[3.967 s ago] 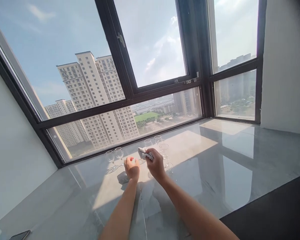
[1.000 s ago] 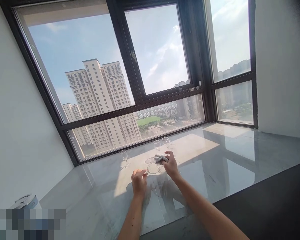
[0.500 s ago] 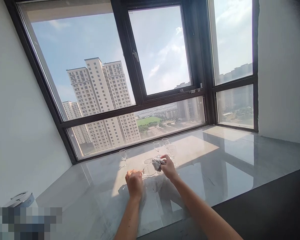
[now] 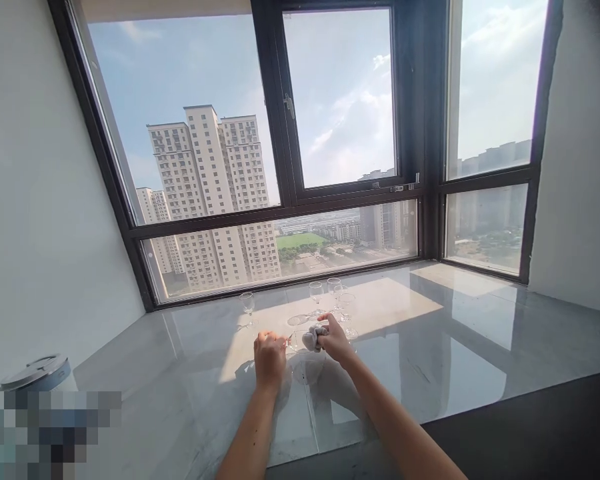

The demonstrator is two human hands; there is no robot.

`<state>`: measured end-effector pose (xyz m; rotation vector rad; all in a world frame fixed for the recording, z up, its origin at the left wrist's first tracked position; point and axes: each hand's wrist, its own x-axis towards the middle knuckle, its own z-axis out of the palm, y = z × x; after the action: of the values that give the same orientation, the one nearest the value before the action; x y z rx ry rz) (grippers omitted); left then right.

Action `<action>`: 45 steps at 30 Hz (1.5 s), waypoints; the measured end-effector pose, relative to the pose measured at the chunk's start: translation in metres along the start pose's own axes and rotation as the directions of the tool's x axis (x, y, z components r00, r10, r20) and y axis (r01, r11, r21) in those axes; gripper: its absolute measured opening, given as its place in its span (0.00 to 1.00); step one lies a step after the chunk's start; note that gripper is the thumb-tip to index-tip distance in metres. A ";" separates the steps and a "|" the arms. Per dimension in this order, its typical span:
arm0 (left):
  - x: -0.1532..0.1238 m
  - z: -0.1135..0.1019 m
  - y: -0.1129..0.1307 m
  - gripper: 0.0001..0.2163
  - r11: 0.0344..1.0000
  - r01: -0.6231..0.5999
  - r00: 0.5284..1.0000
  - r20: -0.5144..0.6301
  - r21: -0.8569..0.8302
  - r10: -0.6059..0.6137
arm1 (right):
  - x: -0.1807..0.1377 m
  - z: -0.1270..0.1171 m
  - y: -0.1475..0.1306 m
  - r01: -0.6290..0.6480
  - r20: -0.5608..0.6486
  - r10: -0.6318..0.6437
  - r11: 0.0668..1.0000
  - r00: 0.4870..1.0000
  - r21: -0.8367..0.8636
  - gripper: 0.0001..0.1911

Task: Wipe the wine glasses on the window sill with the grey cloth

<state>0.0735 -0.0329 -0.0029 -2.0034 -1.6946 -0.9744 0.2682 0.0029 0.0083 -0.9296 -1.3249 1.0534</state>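
My left hand [image 4: 270,359] is closed around the stem end of a clear wine glass [image 4: 296,341], which lies sideways with its bowl toward the right. My right hand [image 4: 334,339] pinches a crumpled grey-white cloth [image 4: 311,339] against the bowl's rim end; whether the cloth reaches inside is hard to see. Beyond my hands a clear stemmed glass [image 4: 247,304] stands to the left. Farther right is a cluster of several more, among them one glass [image 4: 316,292] at the front left and another [image 4: 347,304] partly behind my right hand.
A glossy grey stone sill [image 4: 190,373] spreads under my hands, with sunlit patches and reflections. Dark-framed windows [image 4: 280,213] close off the back. At lower left sits a lidded container [image 4: 40,371], partly covered by a blurred patch. The sill's front edge drops off at lower right.
The cloth has shifted slightly toward the left over the glass's bowl, now covering more of it. My left hand keeps its hold. The whole view has tilted a little.
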 end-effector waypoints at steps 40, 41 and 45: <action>-0.002 -0.009 0.010 0.16 0.964 0.011 0.981 0.190 -0.266 0.041 | -0.003 -0.016 -0.009 0.358 0.155 -0.337 0.924 0.928 -0.134 0.27; -0.002 -0.010 0.010 0.16 0.965 0.013 0.981 0.191 -0.260 0.038 | -0.003 -0.016 -0.010 0.342 0.159 -0.323 0.932 0.933 -0.116 0.25; -0.002 -0.010 0.012 0.15 0.973 0.021 0.980 0.199 -0.231 0.026 | 0.001 -0.014 -0.008 0.241 0.157 -0.231 0.969 0.960 -0.050 0.22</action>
<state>0.0815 -0.0438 0.0050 -2.3239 -1.7476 -1.0423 0.2822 0.0021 0.0157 -0.7315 -1.5641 0.9106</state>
